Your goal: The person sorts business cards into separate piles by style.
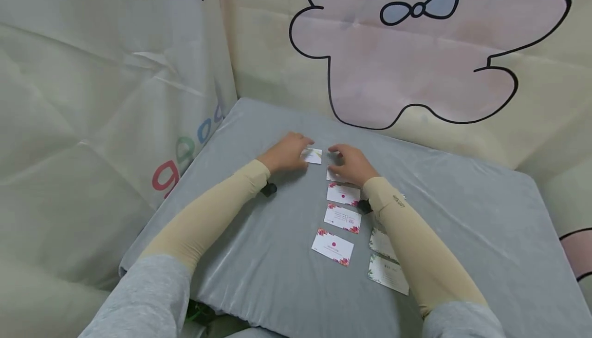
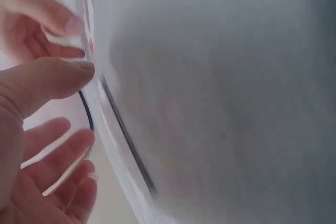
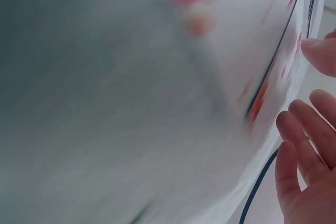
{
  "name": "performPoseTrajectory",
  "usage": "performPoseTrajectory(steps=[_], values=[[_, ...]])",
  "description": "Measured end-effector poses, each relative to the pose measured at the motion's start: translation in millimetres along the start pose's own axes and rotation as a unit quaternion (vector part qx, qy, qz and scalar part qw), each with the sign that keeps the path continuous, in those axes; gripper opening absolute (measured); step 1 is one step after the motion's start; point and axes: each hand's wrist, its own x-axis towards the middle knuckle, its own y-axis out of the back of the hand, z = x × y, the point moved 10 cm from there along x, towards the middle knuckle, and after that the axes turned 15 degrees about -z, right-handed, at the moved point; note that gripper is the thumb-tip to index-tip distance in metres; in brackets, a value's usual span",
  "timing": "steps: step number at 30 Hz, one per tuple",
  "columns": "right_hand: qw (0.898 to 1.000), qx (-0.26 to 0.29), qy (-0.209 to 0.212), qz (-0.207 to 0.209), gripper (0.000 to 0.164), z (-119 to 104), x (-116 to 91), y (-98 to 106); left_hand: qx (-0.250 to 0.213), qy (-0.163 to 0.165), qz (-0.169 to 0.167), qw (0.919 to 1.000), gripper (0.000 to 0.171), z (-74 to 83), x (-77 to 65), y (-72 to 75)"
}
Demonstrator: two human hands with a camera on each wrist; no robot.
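A white card (image 1: 312, 156) lies flat at the far end of the cloth, right by the fingertips of my left hand (image 1: 285, 153). In the left wrist view that hand's thumb (image 2: 58, 80) stands apart from its fingers, with nothing pinched between them. My right hand (image 1: 353, 166) hovers over another white card (image 1: 334, 176), partly hidden beneath it, at the top of a column. The right wrist view shows its fingers (image 3: 310, 135) loosely extended, holding nothing. Below it in that column lie white cards with red floral corners, among them a middle one (image 1: 342, 218) and the nearest one (image 1: 333, 246).
White cards with green leaf patterns, one of them nearest me (image 1: 388, 274), lie beside my right forearm, which partly covers them. Grey cloth (image 1: 259, 256) drapes the table. Pale printed curtains (image 1: 277, 45) stand close behind and to the left.
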Motion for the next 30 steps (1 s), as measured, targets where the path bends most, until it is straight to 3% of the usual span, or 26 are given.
performPoseTrajectory(steps=[3, 6, 15, 30], values=[[1.0, 0.003, -0.019, 0.004, 0.057, 12, -9, -1, -0.005, -0.032, -0.003, 0.9995, 0.064, 20.4, 3.5, -7.4], [1.0, -0.002, -0.008, 0.013, 0.056, 10, -9, -1, -0.019, -0.047, -0.013, 0.9986, 0.064, 24.3, 2.5, -10.8], [0.998, -0.034, 0.043, 0.0, 0.059, -15, 7, -12, -0.035, -0.014, -0.016, 0.9992, 0.066, -7.1, -8.3, -12.5], [0.998, -0.042, 0.035, 0.01, 0.055, -15, 9, -1, -0.07, -0.008, -0.014, 0.9974, 0.064, -20.1, 2.0, -7.4]])
